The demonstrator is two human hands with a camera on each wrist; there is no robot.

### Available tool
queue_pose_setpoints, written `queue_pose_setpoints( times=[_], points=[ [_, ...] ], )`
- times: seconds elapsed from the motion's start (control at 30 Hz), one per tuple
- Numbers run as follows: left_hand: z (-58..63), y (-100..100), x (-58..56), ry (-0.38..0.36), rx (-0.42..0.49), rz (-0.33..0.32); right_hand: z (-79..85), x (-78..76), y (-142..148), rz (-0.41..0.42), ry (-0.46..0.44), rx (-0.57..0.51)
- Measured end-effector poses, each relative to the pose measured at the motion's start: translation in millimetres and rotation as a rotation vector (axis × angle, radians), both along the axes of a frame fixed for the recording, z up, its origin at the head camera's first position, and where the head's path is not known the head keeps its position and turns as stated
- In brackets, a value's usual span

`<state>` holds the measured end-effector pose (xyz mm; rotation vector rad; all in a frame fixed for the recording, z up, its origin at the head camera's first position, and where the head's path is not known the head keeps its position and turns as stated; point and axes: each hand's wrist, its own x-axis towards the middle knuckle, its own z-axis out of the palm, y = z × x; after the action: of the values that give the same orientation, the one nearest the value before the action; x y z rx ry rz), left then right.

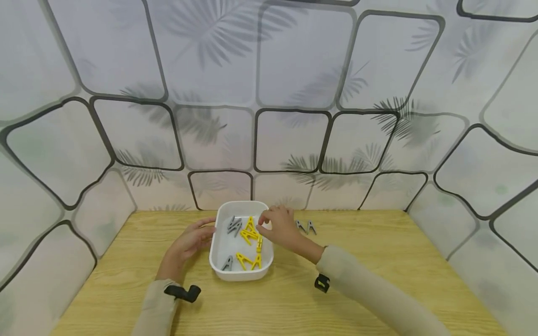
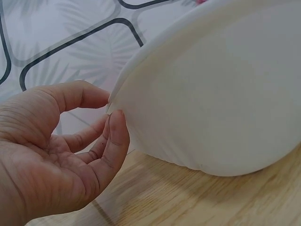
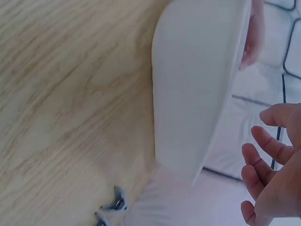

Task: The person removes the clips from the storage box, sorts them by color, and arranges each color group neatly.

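Observation:
A white rectangular tub (image 1: pixel 240 276) rests on the table with several yellow clothespins (image 1: pixel 250 234) and several grey clothespins (image 1: pixel 227 263) lying loose inside. At its left side my left hand (image 1: pixel 196 237) grips the edge; in the left wrist view, thumb and fingertips meet at the tub's rim (image 2: pixel 129 70). My right hand (image 1: pixel 280 226) hovers above the tub's right rim, palm toward the tub. Its fingers (image 3: pixel 268 141) are loosely bent and hold nothing in the right wrist view.
Two grey clothespins (image 1: pixel 306 227) lie on the wooden table (image 1: pixel 378 252), right of the tub and just beyond my right hand. A patterned wall covering (image 1: pixel 294 140) rises behind the table and along both sides.

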<state>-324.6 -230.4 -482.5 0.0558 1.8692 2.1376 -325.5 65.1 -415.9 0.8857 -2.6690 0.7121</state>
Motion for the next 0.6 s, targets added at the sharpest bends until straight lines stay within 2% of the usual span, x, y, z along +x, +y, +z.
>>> queue_pose_setpoints(
  times=[0.23, 0.43, 0.6],
  points=[
    [-1.0, -2.5, -2.5, 0.012, 0.023, 0.002, -11.0, 16.3, -29.1, 0.129, 0.004, 0.183],
    [-3.2, -2.3, -1.7, 0.03, 0.052, -0.025, -21.7, 22.8, -47.8, 0.153, -0.001, 0.35],
    [-3.2, -1.1, -1.0, 0.024, 0.055, -0.034, -23.4, 22.4, -58.1, 0.172, -0.07, 0.389]
  ],
)
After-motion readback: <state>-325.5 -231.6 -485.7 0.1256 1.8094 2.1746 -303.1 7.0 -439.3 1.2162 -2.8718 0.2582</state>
